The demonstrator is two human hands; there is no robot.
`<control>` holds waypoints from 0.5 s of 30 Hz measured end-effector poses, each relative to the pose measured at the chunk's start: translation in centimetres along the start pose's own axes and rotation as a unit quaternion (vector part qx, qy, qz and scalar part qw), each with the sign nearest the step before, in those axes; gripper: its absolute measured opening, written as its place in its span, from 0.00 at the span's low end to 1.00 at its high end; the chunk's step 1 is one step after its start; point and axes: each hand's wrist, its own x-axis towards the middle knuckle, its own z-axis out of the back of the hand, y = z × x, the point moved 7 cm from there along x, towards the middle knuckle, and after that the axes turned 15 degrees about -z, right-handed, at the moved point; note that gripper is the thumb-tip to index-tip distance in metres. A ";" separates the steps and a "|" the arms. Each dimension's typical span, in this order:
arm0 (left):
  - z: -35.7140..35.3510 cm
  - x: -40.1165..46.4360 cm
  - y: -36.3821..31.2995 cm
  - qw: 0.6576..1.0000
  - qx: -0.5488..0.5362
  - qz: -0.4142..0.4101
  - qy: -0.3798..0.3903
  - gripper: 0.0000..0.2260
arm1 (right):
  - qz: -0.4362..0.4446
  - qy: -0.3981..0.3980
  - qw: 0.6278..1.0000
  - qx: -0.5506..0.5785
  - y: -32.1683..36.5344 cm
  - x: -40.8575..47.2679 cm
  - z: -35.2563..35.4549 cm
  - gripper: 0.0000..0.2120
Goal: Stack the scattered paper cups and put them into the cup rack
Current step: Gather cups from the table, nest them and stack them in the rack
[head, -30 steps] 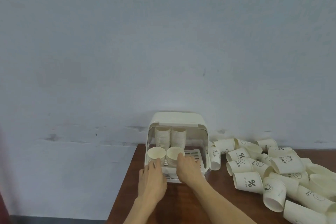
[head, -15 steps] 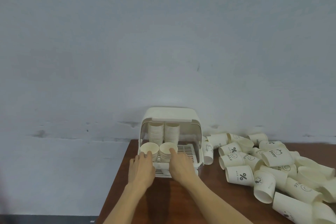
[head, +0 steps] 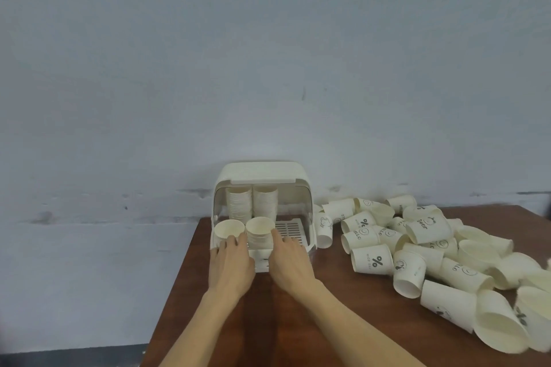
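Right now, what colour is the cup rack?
Cream or off-white all over: the cup rack shows it best in the head view, the only view given.

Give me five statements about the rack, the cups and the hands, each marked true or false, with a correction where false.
1. The rack holds four cup stacks, two behind and two in front. True.
2. The loose cups lie left of the rack. False: they lie to its right.
3. Both hands are at the front stacks. True: left hand, right hand.
4. The rack's right side is full of cups. False: bare slats show there.
5. The rack stands near the table's left edge. True.
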 end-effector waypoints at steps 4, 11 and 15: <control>0.0 -0.5 -2.0 0.999 -0.033 -0.019 -0.017 0.28 | -0.013 -0.009 1.000 0.024 -1.6 -0.5 2.3 0.25; 0.3 -1.2 -6.6 0.996 -0.058 -0.061 -0.025 0.26 | -0.028 -0.041 0.998 0.029 -5.9 -3.2 5.3 0.23; 0.5 -1.4 -10.4 0.991 -0.075 -0.104 -0.030 0.25 | -0.046 -0.057 0.997 0.012 -9.5 -4.9 6.1 0.20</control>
